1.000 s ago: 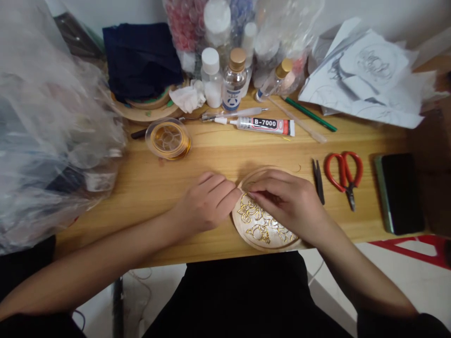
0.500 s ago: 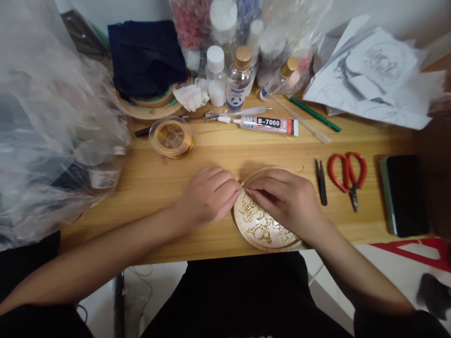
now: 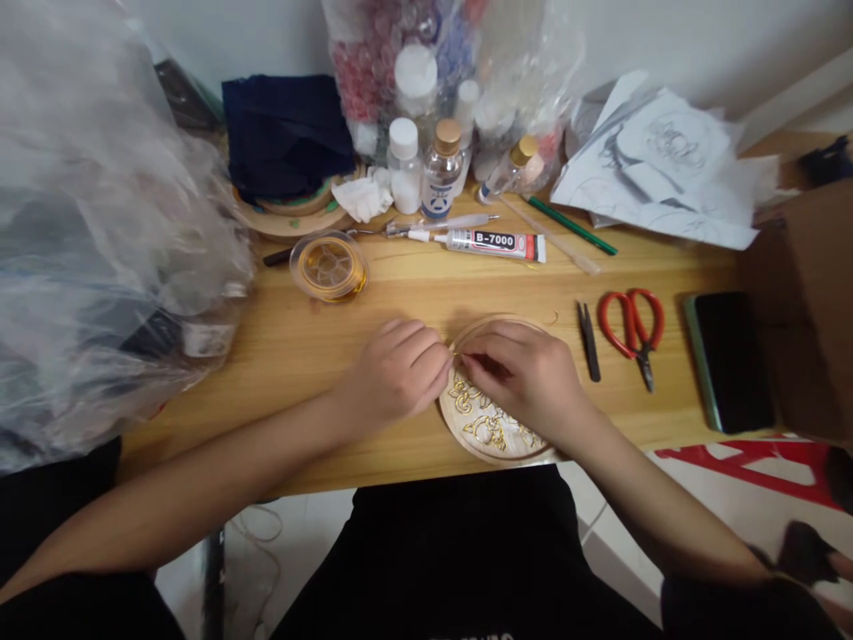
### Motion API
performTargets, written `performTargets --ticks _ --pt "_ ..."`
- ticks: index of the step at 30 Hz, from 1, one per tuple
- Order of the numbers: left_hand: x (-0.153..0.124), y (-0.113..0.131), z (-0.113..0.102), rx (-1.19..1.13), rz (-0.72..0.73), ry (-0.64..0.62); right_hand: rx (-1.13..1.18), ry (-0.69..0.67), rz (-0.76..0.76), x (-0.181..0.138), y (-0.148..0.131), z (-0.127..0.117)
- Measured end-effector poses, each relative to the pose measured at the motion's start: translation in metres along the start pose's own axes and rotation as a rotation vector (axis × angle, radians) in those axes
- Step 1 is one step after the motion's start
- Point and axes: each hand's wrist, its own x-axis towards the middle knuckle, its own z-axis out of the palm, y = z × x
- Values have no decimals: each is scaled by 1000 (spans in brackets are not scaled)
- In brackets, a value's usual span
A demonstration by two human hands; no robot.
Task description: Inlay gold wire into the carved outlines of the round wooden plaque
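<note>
A round wooden disc [image 3: 490, 434] with a gold wire flower pattern lies at the table's near edge. My left hand [image 3: 393, 378] rests curled against the disc's left rim, fingertips pressed together at the rim. My right hand [image 3: 526, 373] lies over the upper part of the disc, fingers pinched toward the left hand. A thin gold wire seems to run between the two pinches; it is too fine to be sure. Much of the disc is hidden under my right hand.
On the wooden table [image 3: 299, 347]: a spool of gold wire [image 3: 329, 266], a B-7000 glue tube [image 3: 490, 242], tweezers [image 3: 587, 330], red scissors [image 3: 633, 324], a black phone [image 3: 729, 360], bottles [image 3: 440, 169], paper sketches [image 3: 659, 164]. A big plastic bag [image 3: 99, 240] fills the left side.
Both hands stay at the disc's upper left rim; the fingertips have drawn closer together. The view has shifted slightly, so everything sits a little further left.
</note>
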Motion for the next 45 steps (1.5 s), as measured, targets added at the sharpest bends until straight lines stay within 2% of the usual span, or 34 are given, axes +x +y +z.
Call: performTargets --ticks 7,12,17,23,30,35,39,41,43,45 --pt "-1 0 0 5 0 10 -95 3 -4 -4 2 3" --pt "-4 0 -2 18 46 20 -165 21 -104 -6 6 1" --pt "-8 -3 -5 29 115 4 -317 -30 -250 -5 7 -4" --pt "-9 -7 -9 -4 161 -17 -436 7 -382 -3 8 -7" --pt "-6 -5 -13 -1 213 -2 -505 -18 -391 -3 4 -6" --pt "-6 -4 -12 -5 183 6 -406 -28 -314 -3 4 -5" --pt "-6 -4 -12 14 177 -9 -255 104 -193 -10 10 -16" --pt "-6 -4 -12 23 182 -11 -256 199 -22 -15 18 -28" --pt "-7 -4 -13 28 185 -5 -337 299 223 -20 30 -41" --pt "-7 -3 -12 35 188 8 -452 306 447 -27 44 -52"
